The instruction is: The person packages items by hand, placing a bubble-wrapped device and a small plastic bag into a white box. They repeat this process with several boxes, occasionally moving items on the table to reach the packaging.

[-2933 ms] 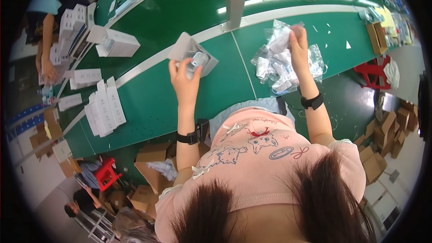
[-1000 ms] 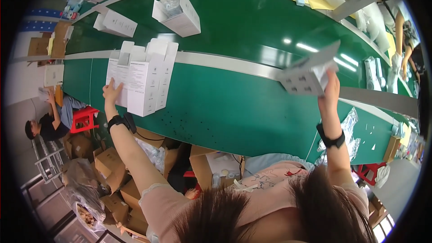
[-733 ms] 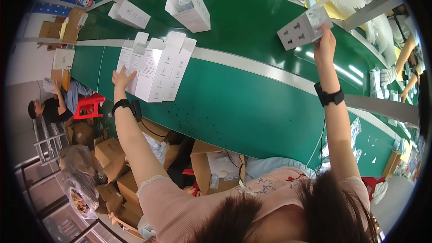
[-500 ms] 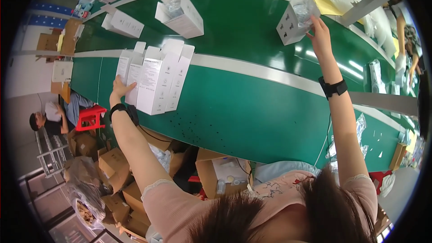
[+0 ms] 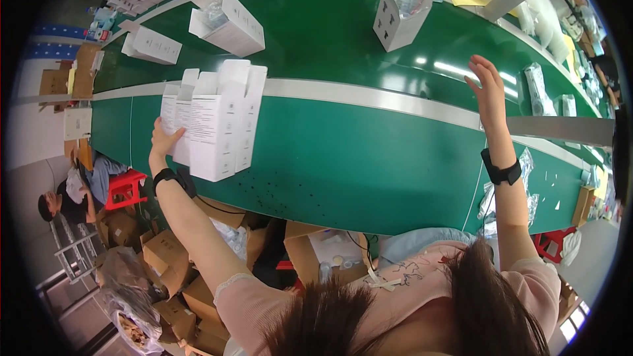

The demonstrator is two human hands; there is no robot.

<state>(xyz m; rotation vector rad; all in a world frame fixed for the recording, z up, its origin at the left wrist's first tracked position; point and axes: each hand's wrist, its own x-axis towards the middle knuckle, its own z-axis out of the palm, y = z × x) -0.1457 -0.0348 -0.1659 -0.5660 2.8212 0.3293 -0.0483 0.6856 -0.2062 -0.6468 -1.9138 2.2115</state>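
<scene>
My left hand [image 5: 165, 138] grips the near left edge of a group of white cartons, thumb in front and fingers along the side. The cartons [image 5: 208, 135] stand upright, pressed together, their top flaps raised. My right hand [image 5: 488, 95] is raised over the right side of the bench, fingers apart, holding nothing. Beyond it to the left stands an open white carton [image 5: 390, 31], with a clear plastic-wrapped item [image 5: 407, 1] showing inside. Another open carton [image 5: 244, 31] with clear wrapping in it sits at the back left, near a smaller white carton [image 5: 155, 47].
A pale metal strip [image 5: 369, 102] divides the green bench [image 5: 356, 161] from a green surface behind it. A grey post [image 5: 560, 130] crosses at the right. Cardboard boxes [image 5: 168, 257] lie below at left, near a seated person [image 5: 72, 201] and a red stool [image 5: 125, 188].
My right hand has let go of the open carton at the back and drawn back toward me, to the right. My left hand stays at the grouped cartons. The whole view has shifted slightly.
</scene>
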